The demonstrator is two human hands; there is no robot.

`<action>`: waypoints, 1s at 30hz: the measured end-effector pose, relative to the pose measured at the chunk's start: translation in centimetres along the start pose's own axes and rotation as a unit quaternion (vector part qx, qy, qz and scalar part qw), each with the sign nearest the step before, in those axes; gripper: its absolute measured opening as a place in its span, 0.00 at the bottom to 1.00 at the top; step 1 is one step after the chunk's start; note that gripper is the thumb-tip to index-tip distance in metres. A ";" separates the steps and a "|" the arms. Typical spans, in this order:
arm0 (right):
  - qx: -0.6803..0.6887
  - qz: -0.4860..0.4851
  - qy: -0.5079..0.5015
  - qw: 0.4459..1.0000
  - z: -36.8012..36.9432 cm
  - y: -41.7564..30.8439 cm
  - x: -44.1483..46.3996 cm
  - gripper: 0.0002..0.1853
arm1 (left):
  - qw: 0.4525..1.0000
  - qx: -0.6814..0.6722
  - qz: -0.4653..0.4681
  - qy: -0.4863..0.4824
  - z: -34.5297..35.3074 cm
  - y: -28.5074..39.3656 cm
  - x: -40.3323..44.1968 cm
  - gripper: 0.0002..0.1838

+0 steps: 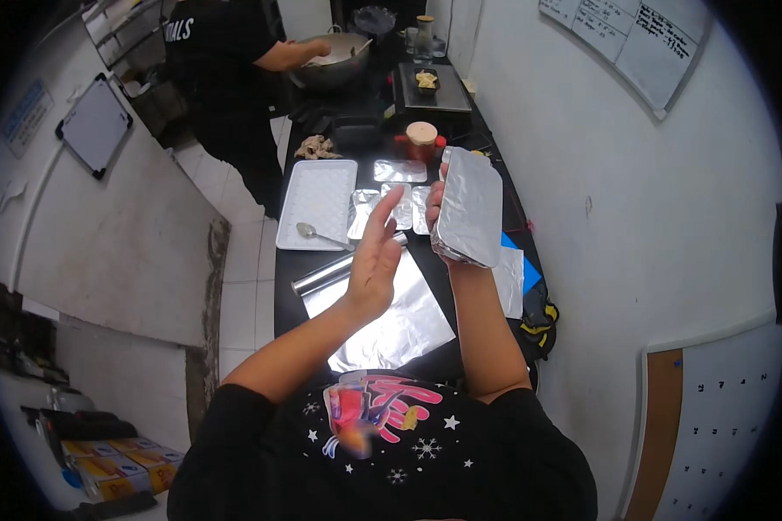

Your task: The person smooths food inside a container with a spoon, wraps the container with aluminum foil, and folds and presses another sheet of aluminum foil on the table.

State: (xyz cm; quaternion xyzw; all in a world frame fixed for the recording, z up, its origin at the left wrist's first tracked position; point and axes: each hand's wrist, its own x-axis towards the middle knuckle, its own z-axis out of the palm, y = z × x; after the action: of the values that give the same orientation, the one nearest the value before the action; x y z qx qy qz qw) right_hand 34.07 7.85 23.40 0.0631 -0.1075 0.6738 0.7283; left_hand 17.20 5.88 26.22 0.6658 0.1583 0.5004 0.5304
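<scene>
A foil-covered rectangular container (473,201) stands tilted above the right side of the table. My right hand (437,198) is wrapped round its left side and underside. To the left of it, my left hand (375,271) is raised with the fingers stretched out, apart from the container and holding nothing. Below my hands a shiny sheet of aluminium foil (387,317) lies on the black table, with the foil roll (326,276) at its upper left edge. Several flat foil-covered pieces (400,171) lie behind my left hand, partly hidden by it.
At the left, a white tray (321,187) has a spoon (308,232) across its corner. Farther back are a red container with a wooden lid (421,135) and a scale (450,91) bearing a small food tray (426,80). A co-worker reaches into a large metal bowl (343,69).
</scene>
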 end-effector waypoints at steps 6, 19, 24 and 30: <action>-0.437 -0.218 -0.017 0.872 -4.4 1.3 0.7 0.28 | 0.989 0.086 0.112 -0.042 2.2 -0.4 1.2 0.38; -0.189 -0.196 0.069 0.960 -3.8 0.6 1.1 0.31 | 0.984 0.138 0.089 0.061 4.0 -4.2 1.0 0.59; -0.205 -0.236 0.062 0.948 -2.2 0.7 1.6 0.32 | 0.944 0.316 0.082 0.056 3.5 -5.2 0.6 0.53; -0.181 -0.215 0.110 0.953 0.3 1.5 0.8 0.32 | 0.949 0.292 0.117 0.039 3.6 -3.7 -1.6 0.49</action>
State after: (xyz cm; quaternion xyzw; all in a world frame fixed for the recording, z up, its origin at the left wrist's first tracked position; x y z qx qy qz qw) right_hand 32.59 8.64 23.83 -0.1225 -0.1306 0.4735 0.8624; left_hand 20.67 4.16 22.41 0.7849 0.2393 0.5166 0.2444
